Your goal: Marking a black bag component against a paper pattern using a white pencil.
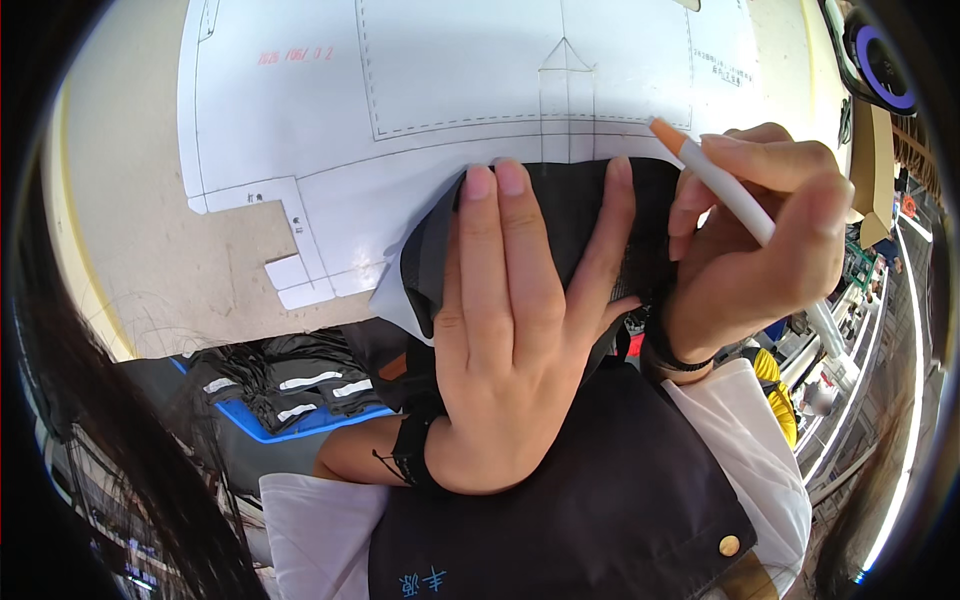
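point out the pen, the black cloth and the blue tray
Pen (725, 191): head view, on its white barrel.
Black cloth (572, 205): head view, on its upper part.
Blue tray (318, 428): head view, on its rim.

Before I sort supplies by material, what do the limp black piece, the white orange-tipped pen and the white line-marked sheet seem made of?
Limp black piece under the left hand: probably matte fabric, judging by its softly bending edge.
White orange-tipped pen in the right hand: likely smooth plastic, given its even barrel.
White line-marked sheet: paper or thin plastic, unclear; smooth-looking, with clean-cut edges.
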`<state>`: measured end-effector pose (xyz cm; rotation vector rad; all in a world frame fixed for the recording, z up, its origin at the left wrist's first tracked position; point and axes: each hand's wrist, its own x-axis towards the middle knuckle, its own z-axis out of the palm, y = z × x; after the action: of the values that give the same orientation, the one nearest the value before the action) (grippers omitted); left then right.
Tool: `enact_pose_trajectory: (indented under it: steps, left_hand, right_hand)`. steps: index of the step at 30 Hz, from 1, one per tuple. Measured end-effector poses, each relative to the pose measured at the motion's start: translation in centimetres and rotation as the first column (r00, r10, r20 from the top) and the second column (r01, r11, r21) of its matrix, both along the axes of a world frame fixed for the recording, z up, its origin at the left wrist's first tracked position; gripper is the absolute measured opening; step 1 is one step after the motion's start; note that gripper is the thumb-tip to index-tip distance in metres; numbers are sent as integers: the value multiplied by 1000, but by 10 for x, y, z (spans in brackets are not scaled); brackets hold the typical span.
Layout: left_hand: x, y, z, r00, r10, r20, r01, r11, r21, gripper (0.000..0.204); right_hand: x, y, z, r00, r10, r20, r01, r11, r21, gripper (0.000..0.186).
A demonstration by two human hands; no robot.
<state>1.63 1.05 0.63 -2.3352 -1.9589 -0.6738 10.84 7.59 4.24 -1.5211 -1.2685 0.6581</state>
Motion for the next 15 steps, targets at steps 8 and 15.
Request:
enact_pose_trajectory:
  steps: [8,15]
  left_hand:
    - [-1,-2,1,999,6,-34,-6,1000,-22,45]
    - [-1,-1,2,999,11,-42,-13,999,-31,46]
  right_hand:
    - [11,0,-7,998,53,-40,-56,996,-70,32]
    - [9,1,-3,996,75,38,-69,987,-148,30]
